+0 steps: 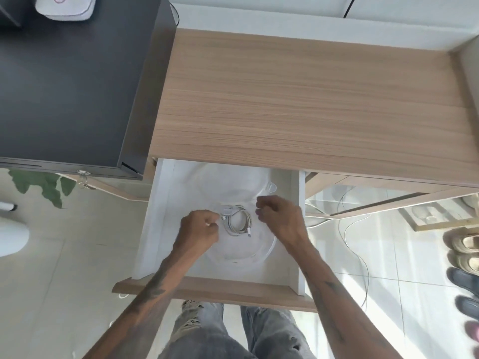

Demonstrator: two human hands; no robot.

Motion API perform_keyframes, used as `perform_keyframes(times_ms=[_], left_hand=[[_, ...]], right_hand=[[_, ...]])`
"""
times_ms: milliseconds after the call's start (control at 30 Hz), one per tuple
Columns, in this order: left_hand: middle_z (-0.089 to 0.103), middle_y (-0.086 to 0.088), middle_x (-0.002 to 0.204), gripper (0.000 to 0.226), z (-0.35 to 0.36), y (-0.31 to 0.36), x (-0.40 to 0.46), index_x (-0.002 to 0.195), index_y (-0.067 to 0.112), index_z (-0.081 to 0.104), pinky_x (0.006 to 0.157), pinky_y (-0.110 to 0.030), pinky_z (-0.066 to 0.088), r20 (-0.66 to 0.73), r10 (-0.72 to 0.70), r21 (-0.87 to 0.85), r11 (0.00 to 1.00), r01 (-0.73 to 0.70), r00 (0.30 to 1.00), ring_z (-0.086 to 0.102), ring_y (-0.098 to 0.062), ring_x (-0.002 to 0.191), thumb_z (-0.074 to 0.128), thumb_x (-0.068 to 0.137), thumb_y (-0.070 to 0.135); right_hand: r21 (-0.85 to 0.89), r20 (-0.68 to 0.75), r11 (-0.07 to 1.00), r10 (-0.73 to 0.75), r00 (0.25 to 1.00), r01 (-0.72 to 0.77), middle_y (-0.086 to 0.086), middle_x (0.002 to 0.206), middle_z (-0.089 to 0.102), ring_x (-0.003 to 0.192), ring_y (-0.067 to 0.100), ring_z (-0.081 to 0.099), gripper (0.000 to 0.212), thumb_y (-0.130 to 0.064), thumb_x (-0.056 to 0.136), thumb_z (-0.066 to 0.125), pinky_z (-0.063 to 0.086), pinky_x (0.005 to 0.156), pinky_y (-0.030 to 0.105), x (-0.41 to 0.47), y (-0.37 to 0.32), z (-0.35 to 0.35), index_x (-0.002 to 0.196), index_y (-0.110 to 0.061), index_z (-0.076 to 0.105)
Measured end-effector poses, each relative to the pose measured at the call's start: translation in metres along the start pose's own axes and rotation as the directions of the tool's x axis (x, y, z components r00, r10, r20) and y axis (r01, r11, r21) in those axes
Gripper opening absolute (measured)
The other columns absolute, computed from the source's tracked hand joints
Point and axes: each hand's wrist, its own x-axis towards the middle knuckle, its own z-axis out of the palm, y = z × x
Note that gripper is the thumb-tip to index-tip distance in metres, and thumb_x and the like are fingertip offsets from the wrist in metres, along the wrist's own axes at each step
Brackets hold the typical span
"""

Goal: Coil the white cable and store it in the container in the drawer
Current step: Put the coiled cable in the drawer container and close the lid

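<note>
The white cable (237, 221) lies wound in a small coil inside a clear round container (269, 251) in the open white drawer (160, 216). My left hand (199, 229) is at the coil's left edge, with its fingertips pinched on the cable by the plug end. Just right of the coil is my right hand (278, 216), its fingers loosely curled and apart, holding nothing and not touching the cable.
A second clear plastic piece with a tab (270, 187) lies behind the container in the drawer. The wooden desk top (311, 99) overhangs the drawer's back. A black cabinet (64, 86) stands at left. Shoes (464, 268) and loose wires (357, 244) lie on the floor at right.
</note>
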Motion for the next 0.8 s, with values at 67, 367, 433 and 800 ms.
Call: perform_keyframes(times_ms=[67, 367, 433, 800], left_hand=[[0.075, 0.002, 0.091, 0.022, -0.022, -0.005, 0.006, 0.094, 0.018, 0.075, 0.071, -0.032, 0.063, -0.034, -0.114, -0.151, 0.983, 0.108, 0.993, 0.074, -0.017, 0.06, 0.059, 0.083, 0.007], [0.064, -0.006, 0.078, 0.039, -0.036, 0.023, 0.072, 0.084, 0.01, 0.061, 0.058, -0.027, 0.049, -0.012, -0.39, -0.477, 0.811, 0.338, 0.921, 0.058, -0.019, 0.062, 0.067, 0.086, 0.048], [0.064, -0.008, 0.081, 0.029, -0.03, 0.026, 0.079, 0.094, 0.008, 0.065, 0.061, -0.027, 0.049, 0.029, -0.4, -0.593, 0.731, 0.339, 0.916, 0.058, -0.017, 0.062, 0.072, 0.087, 0.035], [0.075, -0.002, 0.089, 0.037, -0.035, -0.006, 0.02, 0.117, 0.012, 0.067, 0.061, -0.021, 0.051, 0.003, -0.136, -0.518, 0.847, 0.118, 0.991, 0.065, -0.007, 0.057, 0.078, 0.082, 0.017]], right_hand=[[0.052, -0.102, 0.998, -0.016, 0.995, 0.022, 0.002, 0.093, 0.076, 0.084, 0.017, 0.074, 0.03, -0.008, 0.086, 0.046, 0.058, 0.075, 0.032, 0.006, -0.006, -0.017, 0.097, -0.019, 0.072], [-0.103, -0.082, 0.976, 0.182, 0.98, -0.19, 0.017, 0.133, 0.06, 0.12, 0.033, 0.057, 0.058, -0.04, 0.093, 0.054, 0.042, 0.092, 0.029, 0.067, -0.011, -0.008, 0.139, -0.005, 0.049], [-0.065, -0.051, 0.979, 0.189, 0.981, -0.192, 0.016, 0.128, 0.063, 0.117, 0.031, 0.06, 0.057, -0.038, 0.09, 0.057, 0.047, 0.097, 0.033, 0.07, -0.008, -0.004, 0.138, -0.008, 0.051], [0.02, -0.113, 0.996, 0.085, 0.99, -0.084, -0.007, 0.101, 0.069, 0.096, 0.016, 0.062, 0.033, -0.026, 0.086, 0.056, 0.044, 0.066, 0.015, 0.014, 0.015, -0.021, 0.117, -0.028, 0.069]])
